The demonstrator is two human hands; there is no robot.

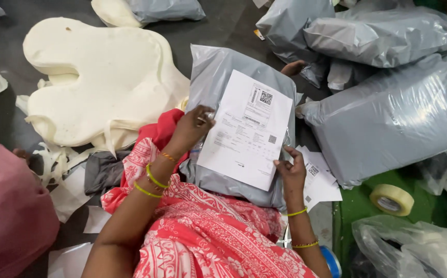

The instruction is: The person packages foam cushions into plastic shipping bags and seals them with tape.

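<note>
A grey plastic mailer bag [218, 72] lies on my lap, over red patterned cloth. A white printed paper sheet [246, 128] with codes rests on top of it. My left hand [192, 127] presses the sheet's left edge with its fingers curled; a small shiny thing shows at the fingertips. My right hand [291, 167] pinches the sheet's lower right corner. Both wrists wear yellow bangles. A dark fingertip or toe [292, 67] shows past the bag's far edge.
Several filled grey mailer bags [388, 118] are piled at the right. A cream foam cushion [99, 82] lies at the left. More printed sheets [318, 180] sit under my right hand. A tape roll [392, 199] rests on a green surface. A person in pink [12, 206] sits left.
</note>
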